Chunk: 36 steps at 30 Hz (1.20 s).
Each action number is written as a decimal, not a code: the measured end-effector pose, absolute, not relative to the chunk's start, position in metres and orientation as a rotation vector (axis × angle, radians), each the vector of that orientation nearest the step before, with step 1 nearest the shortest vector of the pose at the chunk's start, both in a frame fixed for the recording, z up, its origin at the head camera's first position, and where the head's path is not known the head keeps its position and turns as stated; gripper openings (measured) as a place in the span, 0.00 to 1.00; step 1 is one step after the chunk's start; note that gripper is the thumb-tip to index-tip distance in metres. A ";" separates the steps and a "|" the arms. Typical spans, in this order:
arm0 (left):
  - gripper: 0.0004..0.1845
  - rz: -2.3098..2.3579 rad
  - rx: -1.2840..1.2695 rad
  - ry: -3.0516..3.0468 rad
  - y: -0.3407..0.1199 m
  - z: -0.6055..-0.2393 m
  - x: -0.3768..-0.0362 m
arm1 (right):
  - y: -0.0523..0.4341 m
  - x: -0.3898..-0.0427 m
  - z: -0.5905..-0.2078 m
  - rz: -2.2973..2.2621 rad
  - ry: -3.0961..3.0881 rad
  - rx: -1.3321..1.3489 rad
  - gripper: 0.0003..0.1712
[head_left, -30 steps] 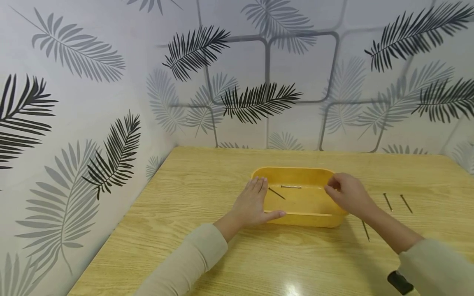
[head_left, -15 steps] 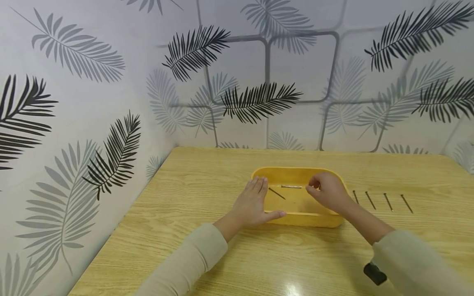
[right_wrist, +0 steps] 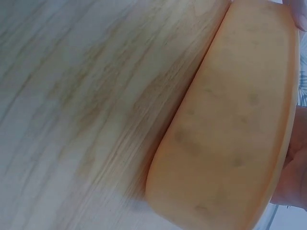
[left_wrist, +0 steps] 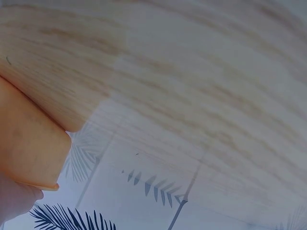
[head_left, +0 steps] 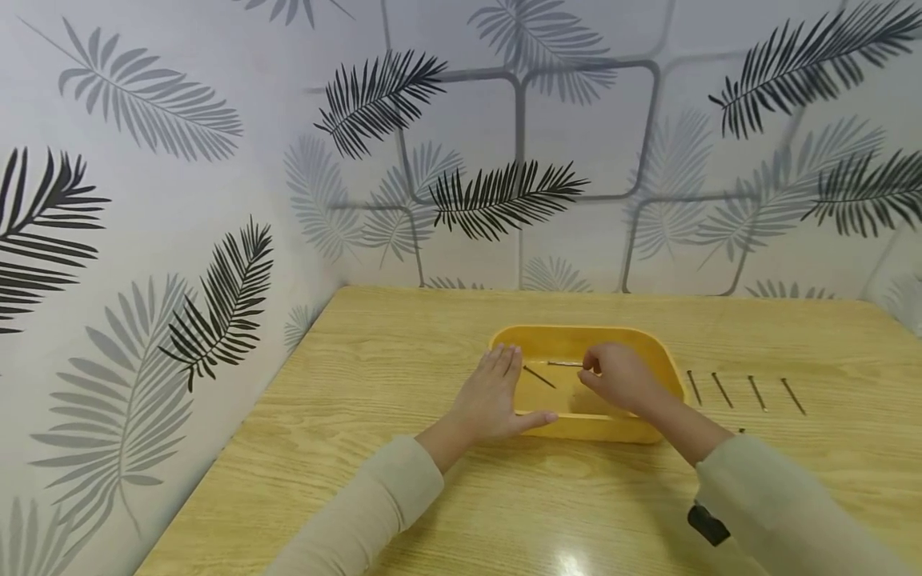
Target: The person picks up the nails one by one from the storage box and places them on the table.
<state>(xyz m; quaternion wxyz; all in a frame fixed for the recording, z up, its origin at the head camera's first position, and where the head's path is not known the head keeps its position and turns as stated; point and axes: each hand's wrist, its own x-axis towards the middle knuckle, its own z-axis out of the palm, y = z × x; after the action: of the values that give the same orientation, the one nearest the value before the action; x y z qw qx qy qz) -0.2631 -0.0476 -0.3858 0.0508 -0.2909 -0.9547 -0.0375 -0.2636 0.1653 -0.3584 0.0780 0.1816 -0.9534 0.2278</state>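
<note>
Head view: 2 nails (head_left: 539, 376) in tray (head_left: 569, 338), 4 nails (head_left: 742, 391) beside; right hand (head_left: 619, 378) fingers curled, grip unclear.

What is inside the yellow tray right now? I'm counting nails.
Two nails show in the tray: a slanted one near the left hand, and a level one by the right hand. That hand covers the tray's right part, so more may be hidden.

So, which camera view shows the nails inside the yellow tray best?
The head view: two nails lie visibly on the floor of the yellow tray. Both wrist views show only the tray's outer wall and the table, no nails.
</note>
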 end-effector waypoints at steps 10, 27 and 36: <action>0.53 -0.107 -0.891 -2.890 -0.049 -0.387 -0.263 | 0.151 -0.271 -0.362 0.669 -2.901 0.590 0.09; 0.53 -0.118 -0.897 -2.896 -0.049 -0.385 -0.263 | 0.131 -0.295 -0.368 0.583 -2.946 0.622 0.08; 0.53 -0.110 -0.896 -2.901 -0.049 -0.385 -0.263 | 0.140 -0.346 -0.425 0.548 -2.878 0.737 0.12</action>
<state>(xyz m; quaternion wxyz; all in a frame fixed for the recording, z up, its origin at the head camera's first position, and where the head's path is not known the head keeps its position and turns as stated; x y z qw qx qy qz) -0.2633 -0.0488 -0.3847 0.0516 -0.2946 -0.9535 -0.0362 -0.3459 0.1396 -0.4252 0.0602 0.2436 -0.9509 0.1810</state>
